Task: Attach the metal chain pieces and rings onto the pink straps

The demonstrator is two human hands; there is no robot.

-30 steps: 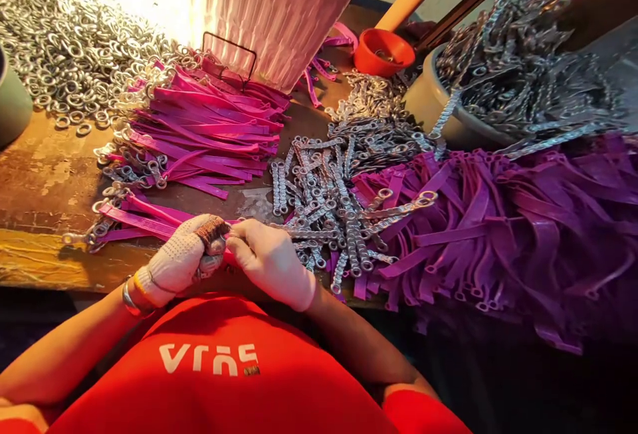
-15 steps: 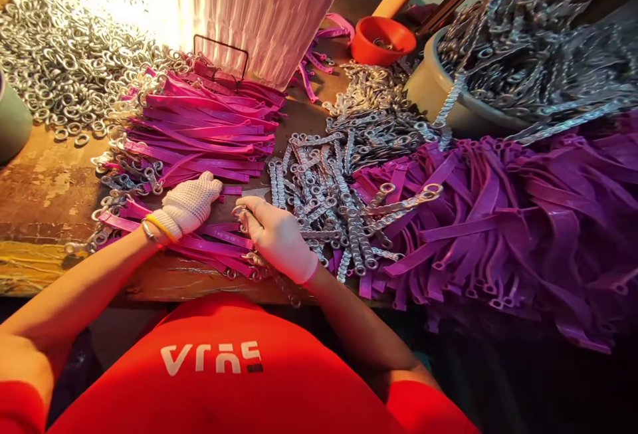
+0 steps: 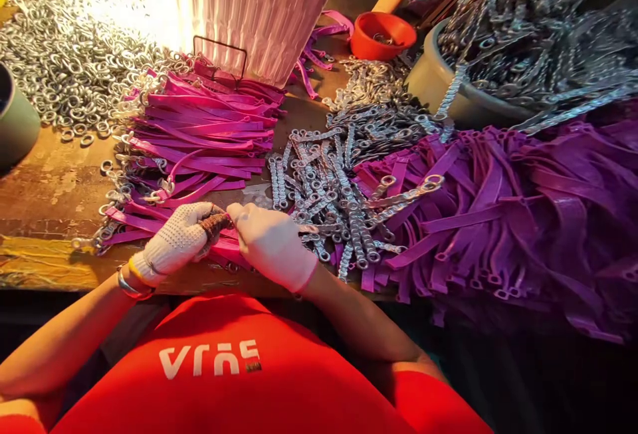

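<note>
Left hand (image 3: pixel 177 238), right hand (image 3: pixel 272 244) — near table edge (image 3: pixel 44 263)

Straps (image 3: pixel 214 121) lie between rings (image 3: pixel 64 68) and strips (image 3: pixel 319 188).

Landmark: pink strap stack (image 3: pixel 209 131). Left: bare tabletop (image 3: pixel 50 188), open passage as far as the green pot (image 3: pixel 17 121). Back left: ring heap (image 3: pixel 64 55), blocking. Behind: ribbed shade (image 3: pixel 249 15), with upright wire frame (image 3: pixel 219 42), barring the way. Right: narrow brown gap, bounded by metal link pile (image 3: pixel 329 201). Front: left hand (image 3: pixel 177 238) and right hand (image 3: pixel 274 241), nearly touching, obstructing.
</note>
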